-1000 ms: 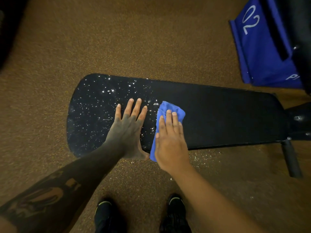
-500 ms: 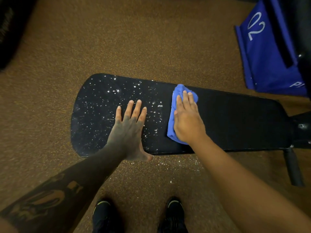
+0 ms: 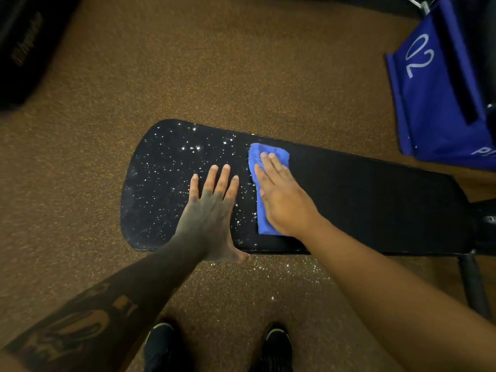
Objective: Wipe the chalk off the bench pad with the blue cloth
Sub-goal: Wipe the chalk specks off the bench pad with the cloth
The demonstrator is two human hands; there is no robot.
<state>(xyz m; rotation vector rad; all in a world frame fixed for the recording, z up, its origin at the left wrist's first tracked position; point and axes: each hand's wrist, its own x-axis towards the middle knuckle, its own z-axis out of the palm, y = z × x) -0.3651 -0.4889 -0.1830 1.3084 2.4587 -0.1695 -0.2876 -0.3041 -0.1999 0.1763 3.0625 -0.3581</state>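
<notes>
Slid left across the pad (image 3: 362, 200) since half a second ago: cloth (image 3: 264, 183), pressed flat under the right hand (image 3: 281, 200), fingers together, palm down, not clamped. Left hand (image 3: 212, 208) flat on the pad, fingers spread, holding nothing. Chalk (image 3: 188, 162) specks over the left end; some on the floor (image 3: 241, 76) near the shoes (image 3: 277, 345).

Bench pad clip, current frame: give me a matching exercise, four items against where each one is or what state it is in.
Items:
1. blue cloth
2. left hand
3. chalk specks
4. blue bag

States:
A. on the floor beyond the pad's far edge
B. flat, fingers spread, on the speckled part
C. pressed to the pad under the right hand
D. scattered over the rounded end of the bench pad

Pairs: 1-C, 2-B, 3-D, 4-A
</notes>
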